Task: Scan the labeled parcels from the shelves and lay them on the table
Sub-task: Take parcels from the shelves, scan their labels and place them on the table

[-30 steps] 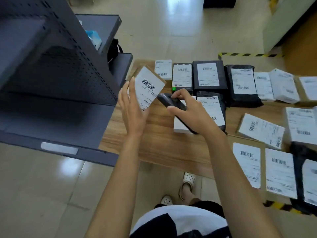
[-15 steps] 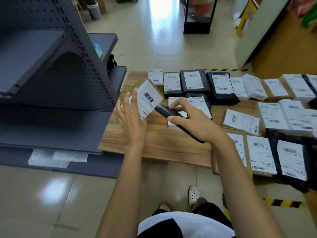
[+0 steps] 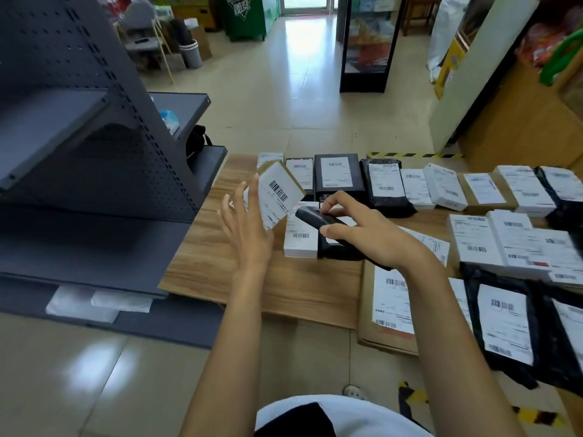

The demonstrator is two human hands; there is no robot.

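My left hand (image 3: 249,231) holds up a small brown parcel (image 3: 277,192) with a white barcode label, tilted above the left end of the wooden table (image 3: 220,269). My right hand (image 3: 369,231) grips a black handheld scanner (image 3: 318,220), its head pointed at that label from close by. Under the scanner lies a white boxed parcel (image 3: 299,242). Several labeled parcels, black bags (image 3: 386,187) and white boxes, lie in rows across the table to the right.
A dark grey metal shelf unit (image 3: 94,184) stands at the left, touching the table's left edge. Clear bags (image 3: 97,302) lie on its bottom shelf. A flat cardboard parcel (image 3: 391,310) overhangs the table's near edge. Black-and-yellow tape (image 3: 413,155) marks the floor behind.
The head view has lifted, showing more of the room behind. Both hands stay together over the table's left end, the parcel and scanner held much as before.
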